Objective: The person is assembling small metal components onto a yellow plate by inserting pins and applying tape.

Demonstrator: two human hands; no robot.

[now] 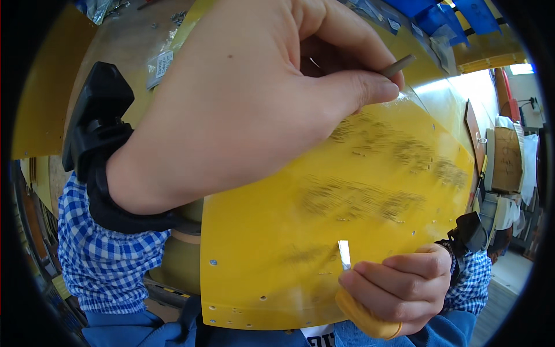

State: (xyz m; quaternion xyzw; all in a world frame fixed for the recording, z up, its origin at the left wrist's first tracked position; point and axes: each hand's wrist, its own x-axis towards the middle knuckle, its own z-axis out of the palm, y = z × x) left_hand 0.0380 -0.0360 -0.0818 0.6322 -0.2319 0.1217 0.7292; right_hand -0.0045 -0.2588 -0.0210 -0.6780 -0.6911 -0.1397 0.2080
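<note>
My left hand (pixel 254 98) looms large over the upper middle, thumb and fingers pinched on a thin grey-brown rod (pixel 400 66). Most of that rod is hidden inside the fingers. At the lower right, my right hand (pixel 404 283) is wrapped round a yellow-handled blade (pixel 345 255), whose flat silver end points up and away from me. The yellow handle (pixel 367 318) shows below the fingers. Under both hands lies a large yellow board (pixel 248 254) with small holes along its edges and patches of short dark thin marks (pixel 361 196).
A clear plastic bag with a white label (pixel 163 63) lies at the far left. Blue bins (pixel 477 17) stand at the far right, near a cardboard box (pixel 507 159). Black devices are strapped to my left wrist (pixel 101 115) and right wrist (pixel 469 231).
</note>
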